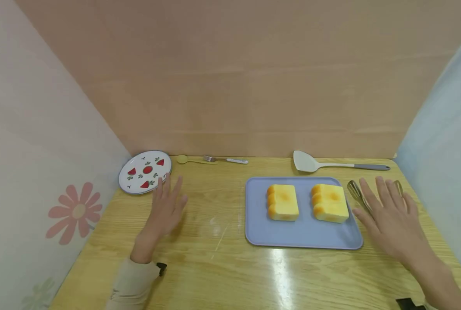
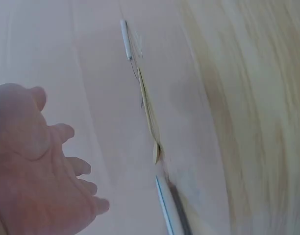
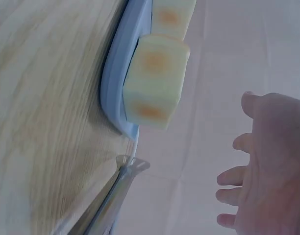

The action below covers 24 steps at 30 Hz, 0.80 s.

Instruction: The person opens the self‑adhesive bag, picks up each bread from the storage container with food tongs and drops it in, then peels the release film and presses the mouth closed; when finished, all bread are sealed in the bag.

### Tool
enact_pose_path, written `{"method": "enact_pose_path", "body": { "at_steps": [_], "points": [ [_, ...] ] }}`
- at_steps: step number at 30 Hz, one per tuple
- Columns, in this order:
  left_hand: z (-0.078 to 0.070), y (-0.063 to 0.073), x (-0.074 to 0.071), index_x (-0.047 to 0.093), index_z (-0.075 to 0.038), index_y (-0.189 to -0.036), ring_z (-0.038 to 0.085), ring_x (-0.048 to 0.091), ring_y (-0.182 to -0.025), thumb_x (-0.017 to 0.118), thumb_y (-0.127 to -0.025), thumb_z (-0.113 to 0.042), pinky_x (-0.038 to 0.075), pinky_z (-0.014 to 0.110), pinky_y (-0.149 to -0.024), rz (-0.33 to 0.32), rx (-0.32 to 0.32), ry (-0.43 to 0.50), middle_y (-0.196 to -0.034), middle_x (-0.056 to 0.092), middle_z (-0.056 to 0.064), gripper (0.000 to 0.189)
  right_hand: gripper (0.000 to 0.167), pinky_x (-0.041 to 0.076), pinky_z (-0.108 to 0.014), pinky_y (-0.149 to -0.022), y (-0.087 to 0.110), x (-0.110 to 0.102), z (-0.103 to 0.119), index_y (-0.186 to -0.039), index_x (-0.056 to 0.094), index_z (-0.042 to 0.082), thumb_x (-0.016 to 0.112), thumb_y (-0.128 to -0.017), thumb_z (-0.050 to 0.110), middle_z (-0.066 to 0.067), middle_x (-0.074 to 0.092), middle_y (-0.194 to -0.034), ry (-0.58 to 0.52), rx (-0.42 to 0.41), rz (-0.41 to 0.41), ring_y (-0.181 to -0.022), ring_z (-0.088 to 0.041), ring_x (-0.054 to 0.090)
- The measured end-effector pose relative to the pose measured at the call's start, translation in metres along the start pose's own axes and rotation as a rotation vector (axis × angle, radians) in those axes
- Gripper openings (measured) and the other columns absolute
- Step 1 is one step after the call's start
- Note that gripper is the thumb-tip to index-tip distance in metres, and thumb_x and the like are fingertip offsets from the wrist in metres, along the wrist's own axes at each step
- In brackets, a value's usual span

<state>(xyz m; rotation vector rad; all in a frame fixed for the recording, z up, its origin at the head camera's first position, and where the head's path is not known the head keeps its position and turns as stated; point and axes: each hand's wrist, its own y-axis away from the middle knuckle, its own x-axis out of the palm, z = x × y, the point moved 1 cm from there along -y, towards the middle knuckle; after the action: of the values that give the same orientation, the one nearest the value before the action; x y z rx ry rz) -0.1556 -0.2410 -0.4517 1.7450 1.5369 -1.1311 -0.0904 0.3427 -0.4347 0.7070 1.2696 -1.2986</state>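
My left hand (image 1: 164, 211) hovers over the table's left side with fingers spread, its fingertips overlapping the edge of a white plate (image 1: 139, 180) with red fruit prints. It holds nothing. On the right, my right hand (image 1: 393, 224) is likewise spread and holds nothing, above what looks like a pair of metal tongs (image 1: 357, 194). The hand hides part of them. Beside it lies a blue-grey tray (image 1: 273, 234) bearing two bread-shaped pieces, the left bread (image 1: 285, 202) and the right bread (image 1: 331, 203). In the right wrist view the tongs (image 3: 113, 193) point toward the tray's corner.
Along the back edge lie a yellowish spoon (image 1: 182, 159), a fork (image 1: 230, 160) with a pale patterned handle, and a white spatula (image 1: 306, 163) with a grey grip. A tan backdrop (image 1: 246, 86) rises behind the table, with pale patterned cloths at both sides.
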Motion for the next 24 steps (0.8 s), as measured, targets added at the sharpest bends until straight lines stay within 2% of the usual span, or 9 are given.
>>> {"method": "enact_pose_path", "body": {
  "at_steps": [4,7,12,17,20,22,24],
  "points": [
    [-0.005,-0.002,0.007,0.02,-0.005,-0.177,0.054,-0.013,-0.167,0.034,-0.122,-0.033,-0.002,0.077,-0.131,-0.01,0.029,0.101,-0.181,-0.003,0.034,0.063,0.071,-0.007,-0.074,-0.132,-0.003,-0.001,0.012,-0.179,0.017,0.014,0.049,-0.119,0.035,-0.032,0.011,-0.181,-0.036,-0.036,-0.052,-0.169,-0.05,0.002],
    [-0.01,-0.003,0.015,0.019,-0.007,-0.178,0.053,-0.01,-0.168,0.035,-0.123,-0.035,0.0,0.078,-0.131,-0.004,0.03,0.141,-0.182,-0.001,0.031,0.064,0.07,-0.001,-0.071,-0.134,-0.005,-0.002,0.023,-0.177,0.023,0.01,0.052,-0.118,0.033,-0.033,0.022,-0.178,-0.069,-0.072,-0.105,-0.168,-0.05,0.013],
    [-0.025,-0.002,0.026,0.027,-0.004,-0.175,0.055,-0.003,-0.168,0.05,-0.119,-0.029,0.008,0.082,-0.128,-0.008,0.048,0.197,-0.182,0.008,0.03,0.065,0.068,0.015,-0.065,-0.135,-0.009,0.003,0.048,-0.174,0.034,0.009,0.056,-0.117,0.038,-0.034,0.043,-0.168,-0.1,-0.14,-0.221,-0.161,-0.049,0.034],
    [-0.034,-0.003,0.039,0.039,0.002,-0.169,0.061,0.009,-0.165,0.062,-0.114,-0.02,0.015,0.082,-0.127,-0.017,0.11,0.208,-0.177,0.024,0.035,0.064,0.067,0.022,-0.069,-0.132,-0.011,0.014,0.073,-0.172,0.04,0.011,0.058,-0.115,0.041,-0.03,0.046,-0.168,-0.154,-0.174,-0.259,-0.152,-0.055,0.042],
    [-0.033,-0.004,0.047,0.049,0.005,-0.162,0.063,0.017,-0.162,0.065,-0.112,-0.02,0.017,0.082,-0.127,-0.016,0.144,0.276,-0.171,0.038,0.034,0.058,0.064,0.026,-0.072,-0.129,-0.012,0.02,0.087,-0.169,0.046,0.01,0.058,-0.115,0.042,-0.027,0.048,-0.167,-0.189,-0.194,-0.269,-0.147,-0.056,0.046],
    [-0.021,-0.008,0.06,0.054,0.004,-0.159,0.058,0.025,-0.163,0.064,-0.114,-0.026,0.022,0.075,-0.13,-0.024,0.189,0.292,-0.168,0.047,0.03,0.055,0.063,0.03,-0.074,-0.124,-0.014,0.024,0.096,-0.166,0.05,0.008,0.056,-0.116,0.045,-0.026,0.05,-0.165,-0.207,-0.215,-0.279,-0.145,-0.056,0.048],
    [-0.018,-0.01,0.066,0.056,0.001,-0.159,0.054,0.03,-0.163,0.068,-0.112,-0.029,0.025,0.073,-0.13,-0.004,0.193,0.314,-0.166,0.051,0.026,0.057,0.063,0.034,-0.077,-0.118,-0.015,0.027,0.105,-0.164,0.052,0.006,0.054,-0.116,0.048,-0.025,0.053,-0.162,-0.231,-0.242,-0.29,-0.142,-0.055,0.05]
  ]
}}
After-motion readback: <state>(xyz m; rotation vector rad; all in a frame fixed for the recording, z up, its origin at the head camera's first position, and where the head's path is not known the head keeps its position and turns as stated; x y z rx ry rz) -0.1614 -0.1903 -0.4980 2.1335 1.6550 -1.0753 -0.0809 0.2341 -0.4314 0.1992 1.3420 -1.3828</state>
